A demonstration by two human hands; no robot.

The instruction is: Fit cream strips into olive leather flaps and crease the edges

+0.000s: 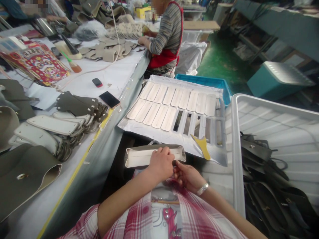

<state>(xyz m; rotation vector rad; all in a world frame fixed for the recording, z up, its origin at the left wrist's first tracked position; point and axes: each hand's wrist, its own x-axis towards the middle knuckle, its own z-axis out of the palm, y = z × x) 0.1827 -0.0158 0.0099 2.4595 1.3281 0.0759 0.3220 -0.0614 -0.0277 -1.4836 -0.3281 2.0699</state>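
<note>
Close to my body is a grey-brown bag [139, 158], its white lined opening turned up towards me. My left hand [161, 163] is closed on it, fingers curled over the right half of the opening and hiding part of the lining. My right hand [189, 176], with a silvery band at the wrist, pinches at the bag's near right edge; what exactly lies between its fingertips is partly hidden. Beyond the bag is a white-covered slotted board [147, 127] bearing two rows of pale rounded strips [169, 118]. A yellow curved tool [202, 146] lies on the board's near right edge.
On my left, the white table [92, 73] carries grey and white leather straps [52, 124], a phone [109, 99] and a larger bag [27, 176]. A grey crate [236, 139] holding dark bags stands right. A person in a striped sleeve [164, 36] works beyond.
</note>
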